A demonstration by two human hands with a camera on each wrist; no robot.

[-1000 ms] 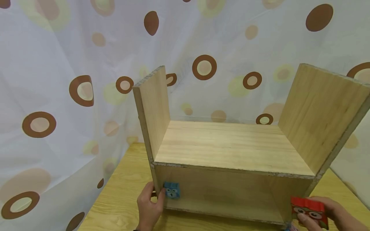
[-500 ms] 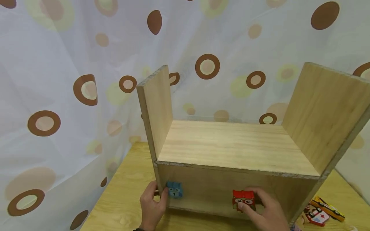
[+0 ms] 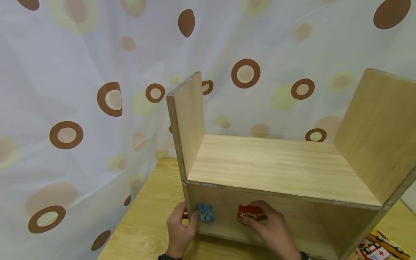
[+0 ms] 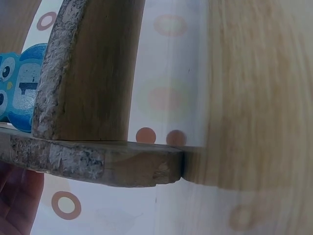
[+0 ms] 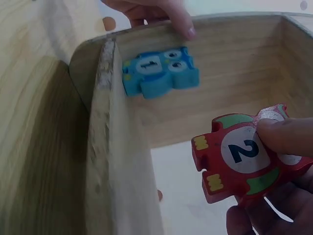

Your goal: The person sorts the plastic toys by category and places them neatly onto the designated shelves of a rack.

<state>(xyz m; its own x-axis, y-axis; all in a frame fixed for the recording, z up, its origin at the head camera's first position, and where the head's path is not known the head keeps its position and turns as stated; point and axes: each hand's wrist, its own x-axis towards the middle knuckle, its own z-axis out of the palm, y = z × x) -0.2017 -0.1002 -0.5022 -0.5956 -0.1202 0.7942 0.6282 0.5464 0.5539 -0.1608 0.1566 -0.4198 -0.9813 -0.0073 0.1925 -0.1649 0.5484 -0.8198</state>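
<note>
A wooden shelf (image 3: 282, 162) stands on the table, its tall side boards rising past a middle board. My left hand (image 3: 182, 229) grips the lower left side board, fingers outside and thumb inside. Beside that thumb, a blue owl block (image 3: 205, 213) marked 1 stands at the left end of the lower compartment. My right hand (image 3: 273, 227) pinches a red owl block (image 5: 244, 152) marked 2, thumb on its front. It is held upright in front of the lower compartment, to the right of the blue owl, with a gap between them.
Toy vehicle pieces lie on the table by the shelf's lower right corner, among them a white-and-red ambulance (image 3: 377, 252) and a yellow vehicle (image 3: 390, 245). A dotted curtain (image 3: 136, 119) hangs behind. Bare wooden tabletop (image 3: 136, 220) shows at the left.
My right hand has carried the red owl block leftward from the shelf's right end towards the blue owl. The left hand keeps its grip on the side board. The head view has turned slightly left.
</note>
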